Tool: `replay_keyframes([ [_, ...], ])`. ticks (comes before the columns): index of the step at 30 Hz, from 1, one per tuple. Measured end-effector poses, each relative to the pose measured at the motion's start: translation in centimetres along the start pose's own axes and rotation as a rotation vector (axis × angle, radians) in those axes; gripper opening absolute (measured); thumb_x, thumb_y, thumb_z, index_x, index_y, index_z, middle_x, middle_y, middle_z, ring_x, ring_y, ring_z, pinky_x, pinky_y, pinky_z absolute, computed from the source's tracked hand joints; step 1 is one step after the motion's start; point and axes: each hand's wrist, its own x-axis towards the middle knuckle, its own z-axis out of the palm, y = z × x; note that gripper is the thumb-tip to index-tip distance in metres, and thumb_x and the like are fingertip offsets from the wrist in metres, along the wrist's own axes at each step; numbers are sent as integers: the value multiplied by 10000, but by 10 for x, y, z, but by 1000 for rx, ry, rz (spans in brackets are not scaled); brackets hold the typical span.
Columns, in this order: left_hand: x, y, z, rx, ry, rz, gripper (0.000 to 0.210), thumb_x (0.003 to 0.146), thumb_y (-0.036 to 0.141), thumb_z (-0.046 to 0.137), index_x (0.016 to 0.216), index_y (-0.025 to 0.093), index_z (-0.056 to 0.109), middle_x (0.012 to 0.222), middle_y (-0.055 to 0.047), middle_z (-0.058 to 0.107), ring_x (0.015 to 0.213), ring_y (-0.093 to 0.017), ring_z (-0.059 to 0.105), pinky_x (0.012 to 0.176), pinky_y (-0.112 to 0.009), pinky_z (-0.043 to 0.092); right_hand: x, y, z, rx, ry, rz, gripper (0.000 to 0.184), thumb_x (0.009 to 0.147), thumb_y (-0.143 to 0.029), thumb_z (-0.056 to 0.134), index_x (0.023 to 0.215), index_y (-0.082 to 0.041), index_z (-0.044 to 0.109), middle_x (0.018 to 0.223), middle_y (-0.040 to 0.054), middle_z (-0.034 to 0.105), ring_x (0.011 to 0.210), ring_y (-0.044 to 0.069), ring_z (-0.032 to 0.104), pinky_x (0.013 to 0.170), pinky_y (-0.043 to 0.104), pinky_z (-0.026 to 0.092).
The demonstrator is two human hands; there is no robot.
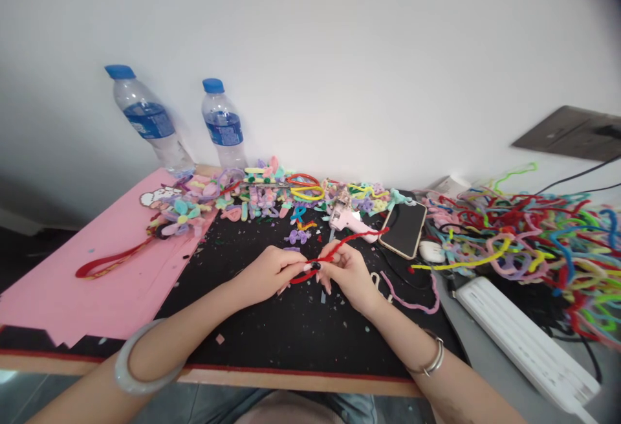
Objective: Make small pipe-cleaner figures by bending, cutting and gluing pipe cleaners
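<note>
Over the middle of the black mat, both hands meet on a red pipe cleaner. My left hand pinches a bent part of it between thumb and fingers. Close beside, my right hand grips the same red pipe cleaner, and one end sticks out past it toward the upper right. Fingertips of the two hands nearly touch, so part of the bend is hidden. Behind the right hand lies a pink glue gun. A small purple pipe-cleaner piece rests just beyond the left hand.
Pink paper sheets with a pipe-cleaner flower lie left. Two water bottles stand by the wall. Scissors sit among finished pieces. To the right are a phone, a power strip and a tangled pipe-cleaner heap.
</note>
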Motion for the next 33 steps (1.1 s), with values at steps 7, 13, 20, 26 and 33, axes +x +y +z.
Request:
replay_keyframes([
  [7, -1, 1, -2, 22, 28, 24, 293, 892, 258, 398, 800, 154, 656, 466, 54, 472, 439, -70, 476, 479, -161, 346, 2, 0, -3, -88, 106, -49, 187, 733, -282, 659, 706, -172, 510, 504, -31, 616, 367, 93, 535, 371, 191, 433],
  [13, -2, -2, -3, -139, 128, 36, 355, 829, 208, 515, 1178, 197, 579, 627, 29, 591, 496, -77, 539, 525, -171, 440, 4, -1, -7, -34, 179, -62, 233, 731, -298, 667, 656, -184, 478, 491, -32, 612, 392, 106, 561, 400, 201, 463],
  [20, -1, -8, -6, 9, 210, 204, 377, 759, 177, 634, 1135, 187, 610, 797, -19, 681, 657, -115, 603, 606, -200, 471, 4, -1, -8, 38, 168, -32, 238, 729, -304, 671, 647, -178, 486, 510, -18, 632, 353, 85, 508, 356, 182, 417],
  [26, 0, -10, -7, 108, 271, 261, 319, 751, 166, 648, 1070, 175, 653, 803, -29, 712, 695, -133, 635, 681, -224, 487, 6, 0, -8, 32, 170, -26, 201, 722, -291, 672, 681, -168, 518, 504, -25, 623, 345, 81, 507, 344, 174, 418],
  [33, 1, -14, -6, 96, 354, 190, 197, 760, 214, 644, 945, 204, 711, 889, -34, 728, 750, -162, 678, 701, -228, 520, 5, -2, -8, 13, 198, -64, 199, 733, -288, 668, 693, -172, 512, 519, -16, 629, 359, 80, 513, 356, 181, 425],
])
